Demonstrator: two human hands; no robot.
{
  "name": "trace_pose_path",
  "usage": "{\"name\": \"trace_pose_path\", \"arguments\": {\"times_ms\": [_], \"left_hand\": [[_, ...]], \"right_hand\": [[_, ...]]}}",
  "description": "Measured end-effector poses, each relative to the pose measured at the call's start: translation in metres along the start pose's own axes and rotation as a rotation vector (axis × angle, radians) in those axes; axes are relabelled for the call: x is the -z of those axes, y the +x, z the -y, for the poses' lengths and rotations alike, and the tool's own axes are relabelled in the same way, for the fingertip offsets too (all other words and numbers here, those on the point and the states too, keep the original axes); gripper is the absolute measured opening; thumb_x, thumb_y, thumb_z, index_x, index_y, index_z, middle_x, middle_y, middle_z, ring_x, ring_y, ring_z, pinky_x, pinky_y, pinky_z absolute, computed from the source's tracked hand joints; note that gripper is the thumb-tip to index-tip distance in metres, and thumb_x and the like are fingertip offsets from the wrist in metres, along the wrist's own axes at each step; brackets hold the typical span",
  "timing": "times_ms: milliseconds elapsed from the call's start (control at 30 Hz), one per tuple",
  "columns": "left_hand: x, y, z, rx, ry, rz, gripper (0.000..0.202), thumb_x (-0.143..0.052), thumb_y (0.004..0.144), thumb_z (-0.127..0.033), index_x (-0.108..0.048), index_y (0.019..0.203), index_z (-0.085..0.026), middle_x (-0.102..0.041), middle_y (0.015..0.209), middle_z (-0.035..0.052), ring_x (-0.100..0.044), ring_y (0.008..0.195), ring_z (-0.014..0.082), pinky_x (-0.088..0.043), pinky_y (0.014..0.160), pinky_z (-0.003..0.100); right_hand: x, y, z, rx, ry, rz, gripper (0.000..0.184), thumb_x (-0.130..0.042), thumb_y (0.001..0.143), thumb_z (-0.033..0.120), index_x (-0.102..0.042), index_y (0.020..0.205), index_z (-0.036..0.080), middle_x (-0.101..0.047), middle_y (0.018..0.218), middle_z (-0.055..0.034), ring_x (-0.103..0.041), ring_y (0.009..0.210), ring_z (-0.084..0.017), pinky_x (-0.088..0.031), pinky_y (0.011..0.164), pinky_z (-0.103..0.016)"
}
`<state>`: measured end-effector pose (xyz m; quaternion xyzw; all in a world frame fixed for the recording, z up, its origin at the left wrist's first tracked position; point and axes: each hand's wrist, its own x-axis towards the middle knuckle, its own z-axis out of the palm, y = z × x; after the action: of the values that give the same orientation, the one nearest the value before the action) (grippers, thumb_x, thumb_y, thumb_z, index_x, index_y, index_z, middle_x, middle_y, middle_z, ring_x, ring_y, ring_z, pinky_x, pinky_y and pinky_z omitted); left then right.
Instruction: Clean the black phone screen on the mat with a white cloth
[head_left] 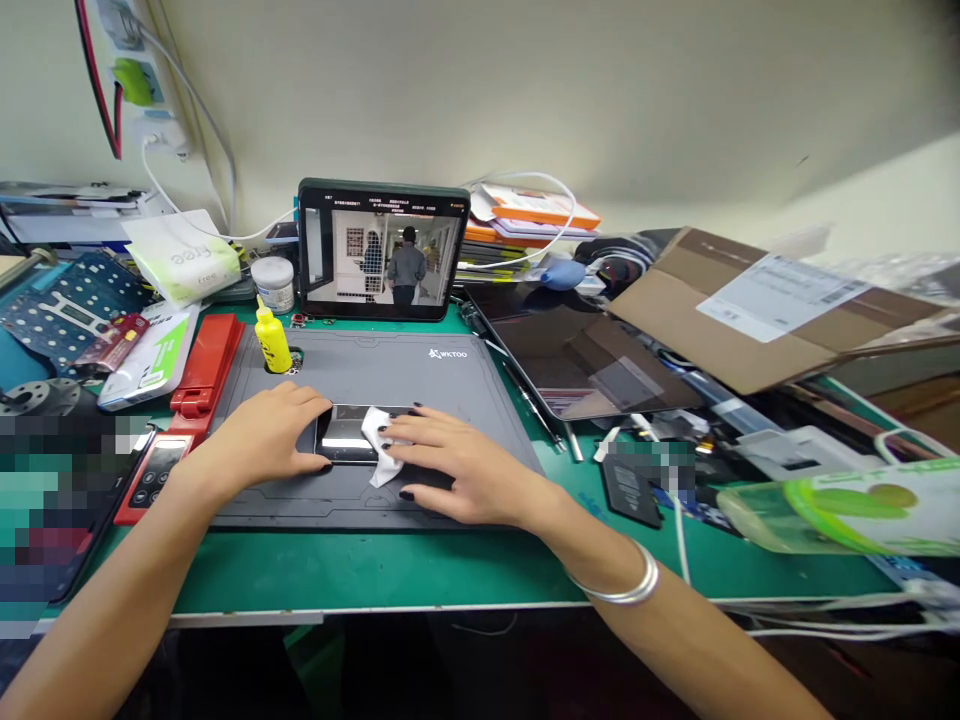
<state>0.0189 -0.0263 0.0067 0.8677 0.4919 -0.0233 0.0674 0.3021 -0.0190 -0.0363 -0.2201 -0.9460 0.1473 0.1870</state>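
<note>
A glossy black smartphone [346, 436] lies flat and crosswise on a dark grey work mat [360, 370]. My left hand [262, 440] holds its left end, thumb on the near edge and fingers on the far edge. Under the fingertips of my right hand [465, 460], a crumpled white tissue [384, 462] is pressed onto the phone's surface. The right hand covers the phone's right end. At the mat's upper left stands a small yellow squeeze bottle [272, 340].
Behind the mat stands a tablet [382, 250] playing a video. A dark screen panel [570, 350] and a cardboard box [720, 320] crowd the right. On the left are a red tool [202, 370] and a tissue pack [184, 258]. The green bench edge [360, 590] runs in front.
</note>
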Motion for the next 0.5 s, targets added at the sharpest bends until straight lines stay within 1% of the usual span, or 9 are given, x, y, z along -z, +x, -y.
{"name": "trace_pose_path", "arguments": {"times_ms": [67, 167, 267, 400, 500], "left_hand": [[0.0003, 0.0003, -0.0006, 0.002, 0.005, 0.011, 0.05, -0.075, 0.08, -0.039, -0.06, 0.123, -0.016, -0.065, 0.123, 0.0123, -0.058, 0.114, 0.032, -0.047, 0.097, 0.042], [0.0004, 0.0001, -0.0008, 0.001, 0.016, 0.02, 0.05, -0.074, 0.081, -0.039, -0.06, 0.123, -0.016, -0.065, 0.125, 0.0125, -0.058, 0.115, 0.0319, -0.047, 0.097, 0.043], [-0.0003, -0.0005, -0.0005, 0.002, 0.01, 0.009, 0.049, -0.074, 0.081, -0.039, -0.061, 0.123, -0.016, -0.065, 0.124, 0.0123, -0.058, 0.115, 0.0321, -0.048, 0.097, 0.043], [-0.001, -0.0006, 0.0001, -0.008, 0.022, -0.001, 0.05, -0.074, 0.08, -0.039, -0.06, 0.123, -0.016, -0.065, 0.124, 0.0124, -0.058, 0.114, 0.0327, -0.049, 0.095, 0.044], [-0.0014, -0.0003, 0.0009, -0.018, 0.036, -0.001, 0.049, -0.073, 0.081, -0.04, -0.06, 0.123, -0.016, -0.065, 0.124, 0.0129, -0.058, 0.114, 0.0326, -0.049, 0.095, 0.043]], "right_hand": [[-0.0008, 0.0007, 0.0018, 0.025, 0.008, 0.02, 0.031, -0.062, 0.092, 0.029, -0.066, 0.122, 0.022, -0.062, 0.138, -0.0115, -0.053, 0.133, -0.026, -0.036, 0.115, -0.054], [-0.0009, 0.0001, -0.0012, -0.039, -0.037, -0.01, 0.034, -0.061, 0.093, 0.027, -0.063, 0.126, 0.02, -0.059, 0.141, -0.0128, -0.053, 0.133, -0.027, -0.036, 0.115, -0.056], [0.0008, -0.0012, -0.0035, -0.085, -0.057, -0.031, 0.033, -0.061, 0.092, 0.026, -0.064, 0.124, 0.02, -0.06, 0.14, -0.013, -0.054, 0.132, -0.028, -0.036, 0.114, -0.059], [0.001, -0.0004, 0.0002, -0.016, -0.003, 0.014, 0.03, -0.063, 0.09, 0.028, -0.066, 0.119, 0.023, -0.062, 0.137, -0.01, -0.056, 0.13, -0.026, -0.036, 0.115, -0.056], [-0.0003, -0.0004, -0.0012, -0.024, -0.033, -0.018, 0.031, -0.062, 0.091, 0.027, -0.065, 0.121, 0.022, -0.062, 0.137, -0.0107, -0.056, 0.13, -0.026, -0.039, 0.114, -0.056]]}}
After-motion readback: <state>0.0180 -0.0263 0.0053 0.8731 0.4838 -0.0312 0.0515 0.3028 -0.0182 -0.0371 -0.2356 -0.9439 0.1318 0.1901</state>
